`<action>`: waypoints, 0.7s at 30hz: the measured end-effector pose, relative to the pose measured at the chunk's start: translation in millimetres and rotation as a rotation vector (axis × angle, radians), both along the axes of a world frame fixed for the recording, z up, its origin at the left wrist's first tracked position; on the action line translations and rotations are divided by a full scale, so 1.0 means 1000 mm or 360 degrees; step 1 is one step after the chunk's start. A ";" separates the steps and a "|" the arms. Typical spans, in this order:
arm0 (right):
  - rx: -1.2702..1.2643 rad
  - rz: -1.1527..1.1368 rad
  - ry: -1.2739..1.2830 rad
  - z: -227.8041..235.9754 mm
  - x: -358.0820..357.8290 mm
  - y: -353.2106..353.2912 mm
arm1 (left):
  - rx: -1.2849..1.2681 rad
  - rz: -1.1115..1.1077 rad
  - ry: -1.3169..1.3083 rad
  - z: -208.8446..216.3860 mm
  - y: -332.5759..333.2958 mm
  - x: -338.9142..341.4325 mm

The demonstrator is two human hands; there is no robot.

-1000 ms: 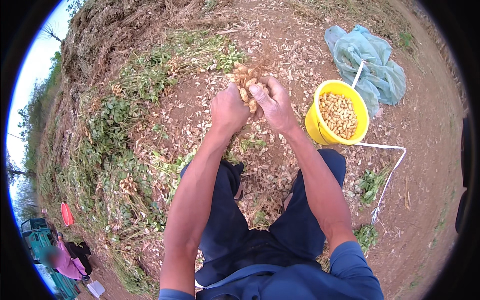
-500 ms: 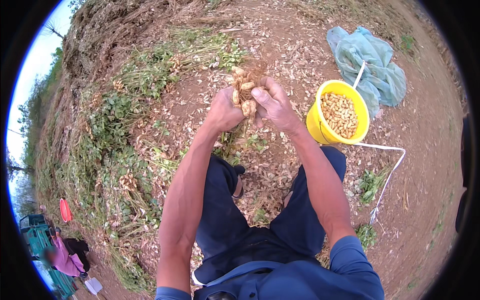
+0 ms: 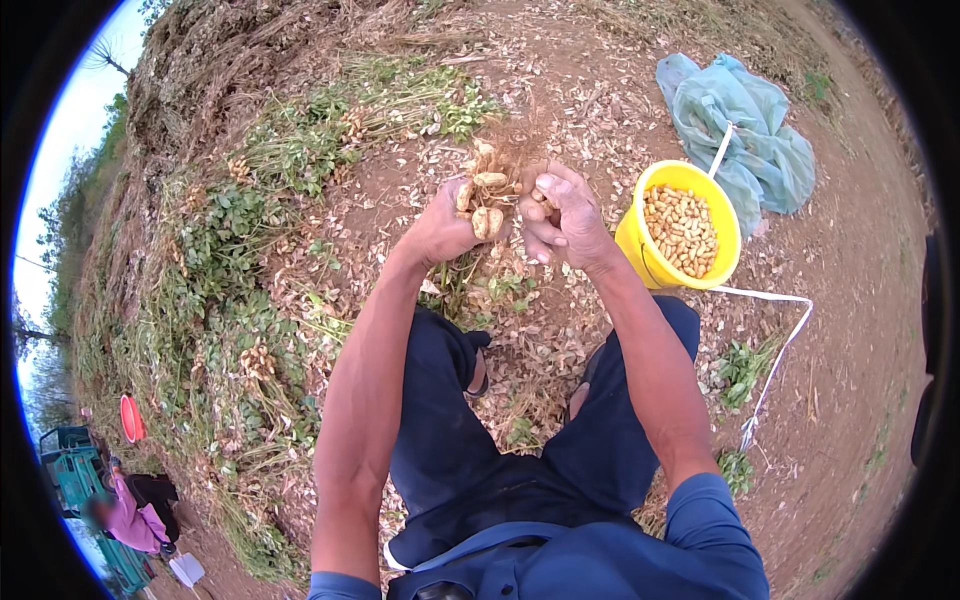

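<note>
My left hand [image 3: 443, 228] is closed round the stem of a peanut plant, its roots and a cluster of peanuts [image 3: 488, 222] showing above the fingers. Beside it, a little to the right, my right hand [image 3: 562, 218] is closed on loose peanuts [image 3: 541, 200], partly hidden by the fingers and thumb. A small gap lies between this hand and the cluster. Right of my right hand stands a yellow bucket [image 3: 630, 243] holding many picked peanuts [image 3: 682, 230].
A crumpled blue-green mesh sack [image 3: 745, 125] lies behind the bucket, and a white strap [image 3: 795, 325] trails from it. Pulled peanut plants [image 3: 225, 250] are heaped along the left. Far left are a person in pink [image 3: 140, 515], a red basin [image 3: 131, 419] and a green vehicle [image 3: 72, 470].
My right hand has come away from the cluster, slightly right, with peanuts in its fingers. My left hand still holds the plant in nearly the same place.
</note>
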State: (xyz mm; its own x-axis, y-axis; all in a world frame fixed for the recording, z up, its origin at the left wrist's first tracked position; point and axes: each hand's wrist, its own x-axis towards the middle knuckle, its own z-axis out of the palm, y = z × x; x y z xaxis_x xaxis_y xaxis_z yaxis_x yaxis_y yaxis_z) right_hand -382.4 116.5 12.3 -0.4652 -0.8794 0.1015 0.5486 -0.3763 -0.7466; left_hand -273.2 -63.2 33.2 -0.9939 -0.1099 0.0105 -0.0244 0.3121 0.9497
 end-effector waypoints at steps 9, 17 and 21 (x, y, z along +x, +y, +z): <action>0.0012 -0.0014 -0.0644 -0.001 0.006 -0.001 | 0.0009 0.0122 0.0101 -0.001 0.006 -0.004; 0.0445 -0.0109 -0.0345 0.003 0.025 -0.003 | -0.0569 0.0564 0.0044 -0.004 0.007 -0.011; 0.0487 -0.0270 0.0012 -0.003 0.030 -0.011 | -0.1117 0.0625 0.0058 -0.011 0.008 -0.016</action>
